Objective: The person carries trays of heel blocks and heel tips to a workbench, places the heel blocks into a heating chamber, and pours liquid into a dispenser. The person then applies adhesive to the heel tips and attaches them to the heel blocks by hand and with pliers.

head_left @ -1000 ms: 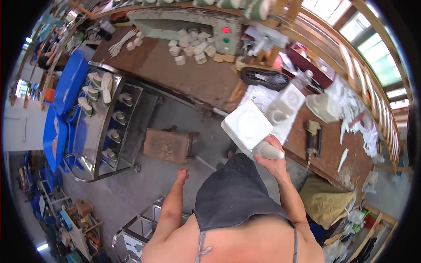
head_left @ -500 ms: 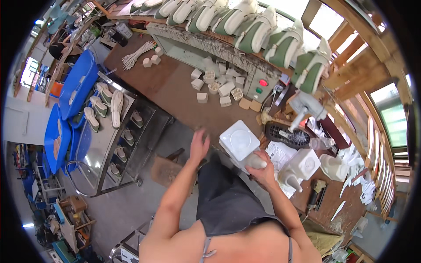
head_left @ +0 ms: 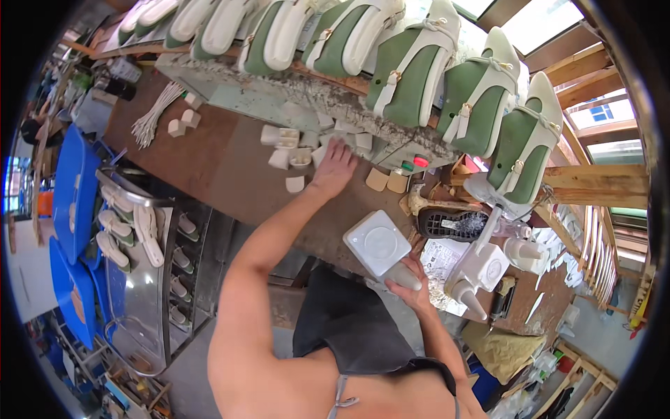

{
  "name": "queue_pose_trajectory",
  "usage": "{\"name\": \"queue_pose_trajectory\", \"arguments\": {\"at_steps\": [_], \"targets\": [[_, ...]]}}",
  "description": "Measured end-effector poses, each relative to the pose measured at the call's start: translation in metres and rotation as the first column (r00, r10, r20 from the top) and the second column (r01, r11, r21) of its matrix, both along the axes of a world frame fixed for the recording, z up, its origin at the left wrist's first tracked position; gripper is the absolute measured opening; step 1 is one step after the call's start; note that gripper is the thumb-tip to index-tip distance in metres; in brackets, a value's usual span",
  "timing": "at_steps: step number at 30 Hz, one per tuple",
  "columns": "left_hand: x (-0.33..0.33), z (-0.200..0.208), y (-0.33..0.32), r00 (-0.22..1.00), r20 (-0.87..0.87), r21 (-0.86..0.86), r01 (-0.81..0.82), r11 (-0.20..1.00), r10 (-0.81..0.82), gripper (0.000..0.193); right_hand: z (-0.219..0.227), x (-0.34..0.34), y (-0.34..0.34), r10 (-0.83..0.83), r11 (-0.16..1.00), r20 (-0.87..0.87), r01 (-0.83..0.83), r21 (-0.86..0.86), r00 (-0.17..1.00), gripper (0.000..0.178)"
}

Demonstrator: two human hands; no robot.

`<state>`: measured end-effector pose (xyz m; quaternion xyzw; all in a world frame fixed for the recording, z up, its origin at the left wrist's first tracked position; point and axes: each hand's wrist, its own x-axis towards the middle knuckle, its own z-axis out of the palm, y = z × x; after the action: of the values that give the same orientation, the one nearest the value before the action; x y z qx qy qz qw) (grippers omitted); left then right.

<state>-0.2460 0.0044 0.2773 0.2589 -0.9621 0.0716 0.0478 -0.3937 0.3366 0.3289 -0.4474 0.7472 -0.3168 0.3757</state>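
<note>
My left hand [head_left: 336, 170] reaches across the workbench [head_left: 230, 160], its fingers stretched out over a pile of white block-shaped shoe heels [head_left: 300, 158]. Some of the heels are turned so that hollow compartments show; my fingers hide part of the pile, and whether they touch a heel is unclear. In my right hand [head_left: 412, 285] is a white square plastic bottle [head_left: 377, 241], gripped round its pale cone nozzle [head_left: 405, 276]. The bottle is tipped, with its base facing up and the nozzle pointing toward my body.
Green-and-white shoes [head_left: 408, 77] line the shelf above. Beside the right hand are a second nozzle bottle [head_left: 485, 269], a black treaded pad [head_left: 453, 222] and a hammer [head_left: 419, 201]. Tan flat pieces [head_left: 377, 179] lie near red and green buttons [head_left: 413, 164]. A metal trolley [head_left: 143, 279] with shoes stands left.
My left hand has moved forward from beside the bench's near edge to the heel pile. The bottle stays in my right hand. The view has shifted.
</note>
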Motion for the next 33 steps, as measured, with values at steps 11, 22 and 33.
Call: {"name": "queue_pose_trajectory", "arguments": {"at_steps": [11, 22, 33], "targets": [[-0.072, -0.044, 0.026, 0.921, -0.220, 0.404, 0.385, 0.830, -0.320, 0.047, 0.027, 0.015, -0.008, -0.010, 0.999, -0.068, 0.007, -0.048, 0.998, 0.066], [-0.095, -0.043, 0.081, 0.881, -0.423, 0.377, 0.385, 0.842, -0.213, 0.071, 0.032, 0.011, 0.023, -0.091, 0.996, -0.145, 0.088, -0.030, 0.985, 0.067], [-0.093, -0.047, 0.070, 0.841, -0.399, 0.324, 0.502, 0.802, -0.365, 0.037, 0.052, -0.003, 0.044, -0.255, 0.967, -0.129, 0.253, -0.034, 0.958, 0.065]]}}
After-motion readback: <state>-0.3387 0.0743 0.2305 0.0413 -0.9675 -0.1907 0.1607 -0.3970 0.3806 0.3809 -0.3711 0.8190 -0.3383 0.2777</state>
